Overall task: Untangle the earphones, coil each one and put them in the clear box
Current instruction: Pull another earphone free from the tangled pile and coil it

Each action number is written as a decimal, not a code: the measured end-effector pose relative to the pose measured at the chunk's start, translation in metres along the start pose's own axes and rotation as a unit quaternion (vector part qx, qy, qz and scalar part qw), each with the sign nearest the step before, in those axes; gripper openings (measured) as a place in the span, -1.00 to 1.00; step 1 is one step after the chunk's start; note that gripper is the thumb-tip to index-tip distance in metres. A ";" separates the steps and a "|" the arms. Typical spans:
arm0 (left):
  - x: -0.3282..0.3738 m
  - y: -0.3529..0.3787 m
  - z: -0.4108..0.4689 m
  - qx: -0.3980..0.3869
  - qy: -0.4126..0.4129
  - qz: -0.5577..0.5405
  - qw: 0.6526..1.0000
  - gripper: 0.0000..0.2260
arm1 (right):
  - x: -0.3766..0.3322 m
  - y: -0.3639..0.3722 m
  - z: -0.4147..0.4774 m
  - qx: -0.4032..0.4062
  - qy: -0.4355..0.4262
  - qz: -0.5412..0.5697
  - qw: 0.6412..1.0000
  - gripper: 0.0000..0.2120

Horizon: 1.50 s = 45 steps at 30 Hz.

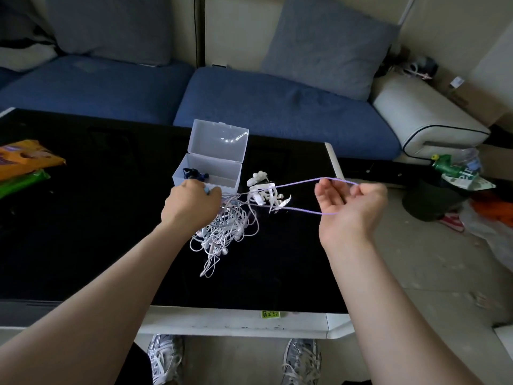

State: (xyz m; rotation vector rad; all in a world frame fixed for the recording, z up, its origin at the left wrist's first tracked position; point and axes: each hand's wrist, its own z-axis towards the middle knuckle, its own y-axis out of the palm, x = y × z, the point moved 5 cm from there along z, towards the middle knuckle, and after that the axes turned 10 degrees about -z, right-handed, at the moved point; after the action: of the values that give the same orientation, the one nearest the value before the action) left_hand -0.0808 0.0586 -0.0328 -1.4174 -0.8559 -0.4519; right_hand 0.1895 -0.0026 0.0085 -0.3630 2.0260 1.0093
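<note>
Outward, right hand (351, 202) hooks purple cord (299, 183) at table edge (331, 157), left hand (191, 202) grips tangle (224, 232).

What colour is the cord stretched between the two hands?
Pale purple cord, clearest in the head view near the right hand.

Black table (97, 245): orange packet (25, 158) and green packet (22, 183) at its left edge; blue sofa (277, 107) behind it; dark bin (427, 201) beyond its right end.

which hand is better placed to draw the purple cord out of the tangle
Probably the right hand: the purple cord loops round its fingers, while the left hand grips the tangle.
</note>
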 end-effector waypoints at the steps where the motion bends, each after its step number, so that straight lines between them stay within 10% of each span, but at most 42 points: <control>1: 0.001 0.000 0.000 0.005 0.007 0.000 1.000 -0.64 | 0.003 -0.005 0.005 0.011 0.021 -0.020 1.000 -0.78; 5: 0.013 0.005 -0.005 -0.011 0.047 -0.037 0.998 -0.64 | 0.020 -0.002 0.009 -0.052 0.092 -0.289 0.951 -0.87; 12: 0.020 0.014 -0.010 -0.079 0.081 -0.095 0.989 -0.56 | 0.036 -0.006 -0.005 -0.131 -0.072 -0.796 0.587 -0.73; 18: 0.026 0.015 -0.015 -0.088 0.101 -0.086 0.987 -0.60 | 0.042 0.021 -0.014 -0.230 -0.203 -0.718 0.625 -0.52; 24: 0.028 0.017 -0.017 -0.088 0.091 -0.076 0.989 -0.58 | 0.059 0.023 -0.019 -0.297 -0.256 -0.762 0.516 -0.73; 31: 0.027 0.016 -0.016 -0.099 0.098 -0.069 0.988 -0.54 | 0.048 0.031 -0.019 -0.324 -0.359 -0.647 0.590 -0.77; 36: 0.022 0.011 -0.007 -0.090 0.089 -0.070 0.989 -0.74 | 0.019 0.031 -0.025 -0.208 -0.436 -0.488 0.727 -0.82; 41: 0.004 0.008 0.004 -0.033 0.035 0.029 0.998 -0.68 | 0.005 0.029 -0.023 -0.110 -0.210 -0.148 0.960 -0.81; 45: -0.005 0.006 0.008 -0.029 0.021 0.080 0.996 -0.72 | 0.004 0.011 -0.015 -0.014 -0.050 -0.090 0.995 -0.83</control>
State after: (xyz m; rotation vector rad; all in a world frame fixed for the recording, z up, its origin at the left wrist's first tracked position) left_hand -0.0818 0.0663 -0.0413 -1.5121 -0.6951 -0.3857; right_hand 0.1723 -0.0064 0.0161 -0.4911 1.8553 0.9261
